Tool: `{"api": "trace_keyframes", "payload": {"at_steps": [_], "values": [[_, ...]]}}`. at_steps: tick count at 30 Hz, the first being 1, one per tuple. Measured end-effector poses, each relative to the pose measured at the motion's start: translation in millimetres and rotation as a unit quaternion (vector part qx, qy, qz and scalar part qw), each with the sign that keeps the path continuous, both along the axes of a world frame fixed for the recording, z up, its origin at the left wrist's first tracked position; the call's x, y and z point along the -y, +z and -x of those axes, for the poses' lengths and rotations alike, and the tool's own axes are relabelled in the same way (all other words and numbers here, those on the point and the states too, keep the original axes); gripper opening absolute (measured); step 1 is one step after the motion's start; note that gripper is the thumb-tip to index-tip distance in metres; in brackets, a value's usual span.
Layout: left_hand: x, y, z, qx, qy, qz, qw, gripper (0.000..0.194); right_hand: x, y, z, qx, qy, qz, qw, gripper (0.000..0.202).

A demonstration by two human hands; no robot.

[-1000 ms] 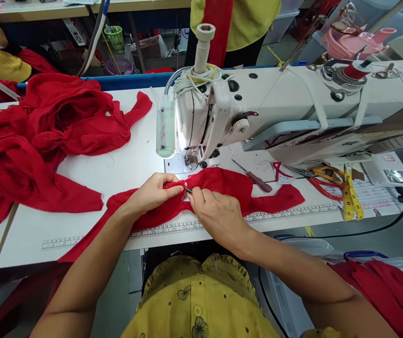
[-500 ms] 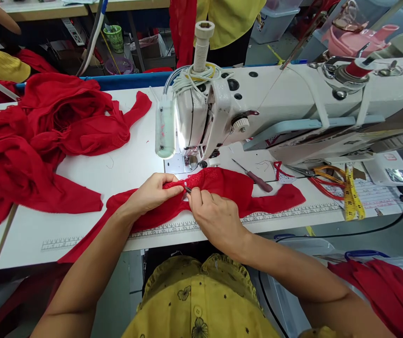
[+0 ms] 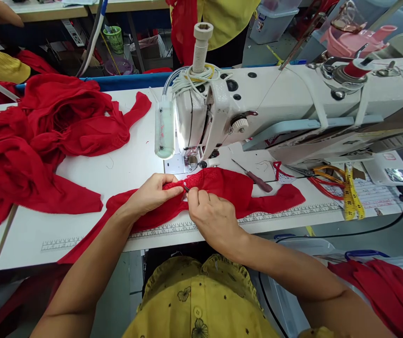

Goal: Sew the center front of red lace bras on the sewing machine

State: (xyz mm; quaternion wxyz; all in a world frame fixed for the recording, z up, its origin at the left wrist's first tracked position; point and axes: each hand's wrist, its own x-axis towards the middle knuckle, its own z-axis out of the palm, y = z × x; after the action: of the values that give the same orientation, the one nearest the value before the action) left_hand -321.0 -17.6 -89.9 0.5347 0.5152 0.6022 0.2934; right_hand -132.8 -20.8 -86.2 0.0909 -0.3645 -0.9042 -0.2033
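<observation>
A red garment piece (image 3: 229, 185) with a lace section lies spread along the front of the sewing table. My left hand (image 3: 154, 193) pinches its lace edge between thumb and fingers. Closed beside it, my right hand (image 3: 213, 216) grips a small dark metal tool (image 3: 186, 189); its tip meets the cloth at my left thumb. Most of the tool is hidden in my fingers, so its exact kind does not show. Just behind both hands is the presser foot (image 3: 191, 162) of the white sewing machine (image 3: 264, 98).
Red garments (image 3: 71, 117) are heaped on the left. Right of the machine needle lie a screwdriver-like tool (image 3: 257, 182), orange-handled scissors (image 3: 328, 174) and a yellow tape measure (image 3: 351, 197). A printed ruler (image 3: 289, 212) runs along the front edge. Another person in yellow (image 3: 222, 23) stands behind the machine.
My right hand has shifted very slightly left, with the small tool still at the lace. My left hand and the red garment stay in place.
</observation>
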Motion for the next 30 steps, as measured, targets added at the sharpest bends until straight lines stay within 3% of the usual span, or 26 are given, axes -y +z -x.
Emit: {"api": "trace_keyframes", "payload": {"at_steps": [10,30], "values": [[0.6,-0.4,1.4,0.043,0.001,0.022,0.999,0.029,-4.0,-1.4,-6.7,-0.045,0.006,0.018,0.999,0.020],[0.5,2.1,0.1,0.025,0.001,0.020,0.999,0.027,-2.2,5.0,-7.6,0.026,0.036,0.017,0.999,0.017]]}}
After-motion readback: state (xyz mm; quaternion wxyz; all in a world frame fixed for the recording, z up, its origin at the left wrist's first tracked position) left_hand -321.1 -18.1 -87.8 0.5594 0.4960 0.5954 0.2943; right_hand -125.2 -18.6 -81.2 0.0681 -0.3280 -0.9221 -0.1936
